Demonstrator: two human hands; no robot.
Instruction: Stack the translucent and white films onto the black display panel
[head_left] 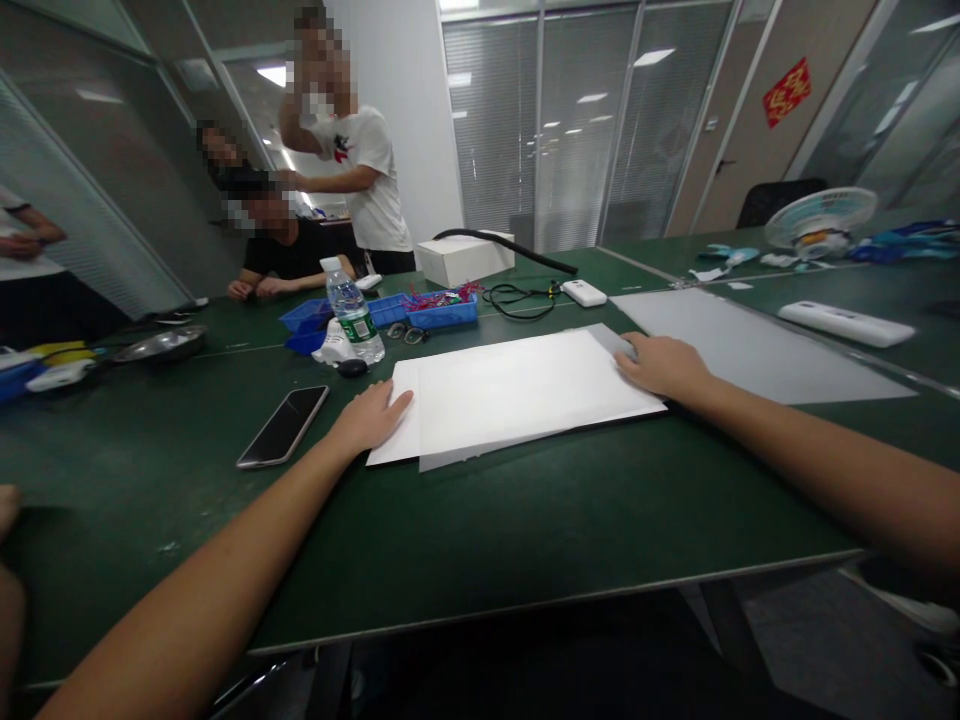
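Note:
In front of me on the green table lies a stack of white sheets [510, 385]. The top sheet sits askew, its near left corner jutting past the sheet under it, and a thin dark edge shows below at the near right. My left hand [370, 415] rests on the stack's left edge, thumb apart from the outstretched fingers. On the right edge lies my right hand [664, 367], its thumb and fingertips touching the paper. Left of my left hand is a smartphone [283, 428], dark screen up.
Behind the stack stand a water bottle [351, 315], blue trays [442, 312] with red wires, a black cable [525, 300] and a white box [465, 260]. A large pale sheet [750, 345] and a white fan [821, 225] are at right. Other people are beyond the table and at left.

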